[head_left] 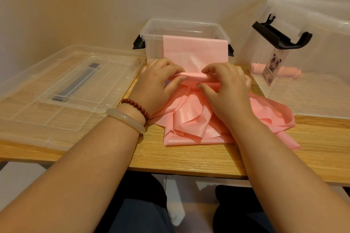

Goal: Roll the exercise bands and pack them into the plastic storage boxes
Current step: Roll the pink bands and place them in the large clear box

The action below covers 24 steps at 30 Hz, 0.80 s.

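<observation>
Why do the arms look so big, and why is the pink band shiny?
In the head view, the wide lens sits close to the arms, so they swell toward the bottom edge; soft light glints on folds of the pink band; the box at the right looks hazy.

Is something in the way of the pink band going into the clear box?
Nothing visible. The clear plastic box stands open, a clear lid lies to its left, and the pink stretchy band drapes over its front rim.

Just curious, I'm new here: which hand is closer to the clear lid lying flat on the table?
Left. The left hand grips the pink band right beside the lid's edge; the right hand grips it farther away, beyond the left.
</observation>
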{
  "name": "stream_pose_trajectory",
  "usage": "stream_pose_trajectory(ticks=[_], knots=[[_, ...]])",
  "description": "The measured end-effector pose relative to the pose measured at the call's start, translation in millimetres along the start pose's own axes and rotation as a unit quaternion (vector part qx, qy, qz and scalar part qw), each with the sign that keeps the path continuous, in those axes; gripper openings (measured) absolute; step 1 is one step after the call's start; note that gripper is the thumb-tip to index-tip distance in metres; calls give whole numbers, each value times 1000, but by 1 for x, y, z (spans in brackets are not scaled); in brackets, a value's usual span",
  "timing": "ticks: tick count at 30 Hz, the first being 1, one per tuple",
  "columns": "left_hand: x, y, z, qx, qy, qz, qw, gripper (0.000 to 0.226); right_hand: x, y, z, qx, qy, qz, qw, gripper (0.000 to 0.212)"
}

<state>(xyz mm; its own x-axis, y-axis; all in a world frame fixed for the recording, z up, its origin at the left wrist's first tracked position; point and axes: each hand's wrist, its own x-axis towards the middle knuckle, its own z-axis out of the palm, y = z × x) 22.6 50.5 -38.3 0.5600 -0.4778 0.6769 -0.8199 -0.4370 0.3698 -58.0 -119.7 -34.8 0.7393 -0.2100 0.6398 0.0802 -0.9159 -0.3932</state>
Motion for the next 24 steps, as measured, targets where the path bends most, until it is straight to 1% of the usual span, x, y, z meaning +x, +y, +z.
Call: stream_pose_trajectory(ticks=[4, 6, 9, 11, 12, 16, 21, 24], knots=[[0, 1, 0, -9, -19, 7, 1000, 38, 0, 1, 3, 18, 26, -13, 999, 13], [0, 1, 0, -12, -25, 9, 1000, 33, 0, 3, 4, 31, 35, -18, 999, 11], [0, 0, 1, -28, -27, -6, 999, 25, 0, 4, 4, 41, 43, -20, 998, 13], [0, 1, 0, -28, -18, -4, 999, 14, 0, 4, 2, 43, 48, -19, 998, 17], [0, 1, 0, -25, -13, -3, 1000, 13, 0, 4, 1, 43, 47, -16, 998, 20], [-1, 1, 1, -14, -3, -16, 1000, 18, 1, 3, -2, 35, 25, 8, 999, 25], [-1, 0, 2, -2, 14, -24, 1000, 36, 1, 4, -1, 42, 39, 5, 998, 12], [-2, 0, 0, 2, 20, -24, 1000, 34, 1, 5, 0, 48, 45, 4, 998, 14]])
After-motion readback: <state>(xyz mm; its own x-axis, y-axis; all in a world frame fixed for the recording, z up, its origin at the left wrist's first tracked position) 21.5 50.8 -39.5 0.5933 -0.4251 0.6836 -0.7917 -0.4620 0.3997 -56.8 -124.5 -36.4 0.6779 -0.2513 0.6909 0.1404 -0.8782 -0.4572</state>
